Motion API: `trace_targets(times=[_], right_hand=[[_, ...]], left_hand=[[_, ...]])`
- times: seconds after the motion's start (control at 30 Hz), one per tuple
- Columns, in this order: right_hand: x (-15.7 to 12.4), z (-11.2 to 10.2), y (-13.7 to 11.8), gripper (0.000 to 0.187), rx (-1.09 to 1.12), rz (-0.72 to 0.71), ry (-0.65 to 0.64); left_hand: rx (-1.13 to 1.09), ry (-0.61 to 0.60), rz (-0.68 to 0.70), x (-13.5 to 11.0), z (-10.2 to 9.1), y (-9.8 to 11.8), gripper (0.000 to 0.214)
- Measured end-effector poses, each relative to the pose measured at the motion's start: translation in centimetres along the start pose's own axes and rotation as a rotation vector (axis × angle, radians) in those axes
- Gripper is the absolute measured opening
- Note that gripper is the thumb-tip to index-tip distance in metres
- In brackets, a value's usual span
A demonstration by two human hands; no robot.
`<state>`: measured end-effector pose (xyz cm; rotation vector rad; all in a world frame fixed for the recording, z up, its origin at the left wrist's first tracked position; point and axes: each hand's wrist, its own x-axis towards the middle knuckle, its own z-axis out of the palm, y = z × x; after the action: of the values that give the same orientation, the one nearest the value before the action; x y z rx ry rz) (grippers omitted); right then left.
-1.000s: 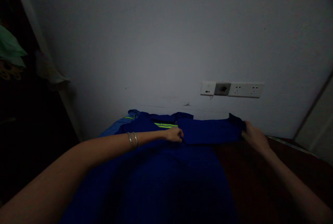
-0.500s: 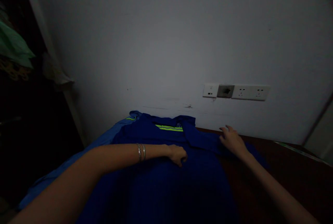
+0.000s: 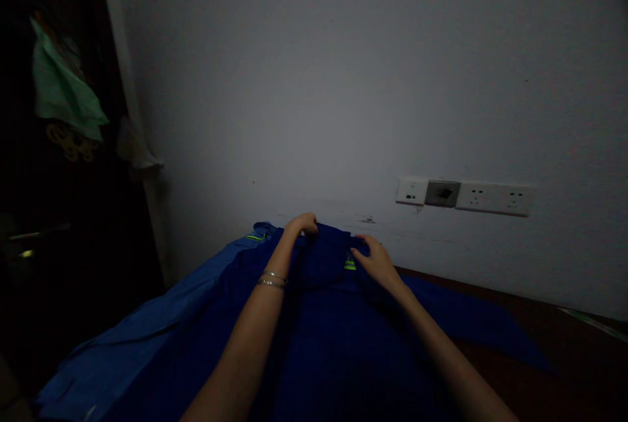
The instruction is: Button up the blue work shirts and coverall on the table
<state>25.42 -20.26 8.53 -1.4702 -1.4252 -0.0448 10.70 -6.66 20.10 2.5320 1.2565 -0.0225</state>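
A dark blue shirt (image 3: 338, 337) lies spread out in front of me, its collar end towards the wall and one sleeve stretched to the right. My left hand (image 3: 303, 223), with bracelets on its wrist, is closed on the left side of the collar and lifts the cloth there. On the collar's right side, my right hand (image 3: 377, 262) pinches the fabric between thumb and fingers. Between the hands, a bright yellow-green strip (image 3: 350, 265) shows inside the neck opening. Dim light hides the shirt's lower part.
A lighter blue garment (image 3: 142, 324) lies to the left, partly under the shirt. The dark red-brown surface (image 3: 510, 369) shows at right. Sockets (image 3: 461, 196) line the wall behind. At far left, a green cloth (image 3: 69, 95) hangs on a dark door (image 3: 112, 212).
My left hand has moved up from the shirt's chest to its collar. My right hand has come left from the sleeve to the collar. The view has shifted slightly left and up.
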Motion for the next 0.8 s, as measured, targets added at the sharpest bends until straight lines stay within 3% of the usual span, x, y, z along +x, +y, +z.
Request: trace_targets(times=[0.1, 0.17, 0.23, 0.3, 0.4, 0.63, 0.8], right_hand=[[0.9, 1.7, -1.5, 0.041, 0.074, 0.021, 0.015], [1.2, 2.7, -2.1, 0.043, 0.104, -0.008, 0.035], [1.1, 3.4, -2.5, 0.045, 0.120, -0.066, 0.043], [0.9, 3.9, -2.6, 0.045, 0.126, -0.141, 0.012], [0.2, 4.3, -2.8, 0.046, 0.140, -0.217, -0.055], [-1.1, 5.0, -3.6, 0.040, 0.240, -0.133, -0.175], [-1.0, 5.3, -3.7, 0.026, 0.291, -0.043, -0.251]], left_hand=[[0.017, 0.261, -0.029, -0.9, 1.1, -1.7, 0.016], [-0.052, 0.366, 0.038, -1.5, 2.3, -2.6, 0.021], [-0.195, 0.300, 0.165, -2.1, 3.3, -3.4, 0.020], [-0.326, 0.159, 0.273, -2.7, 3.8, -4.1, 0.015], [-0.431, 0.007, 0.346, -3.7, 3.9, -4.7, 0.018], [-0.609, -0.186, 0.338, -5.7, 4.5, -5.8, 0.020], [-0.746, -0.173, 0.282, -5.3, 5.1, -7.0, 0.019]])
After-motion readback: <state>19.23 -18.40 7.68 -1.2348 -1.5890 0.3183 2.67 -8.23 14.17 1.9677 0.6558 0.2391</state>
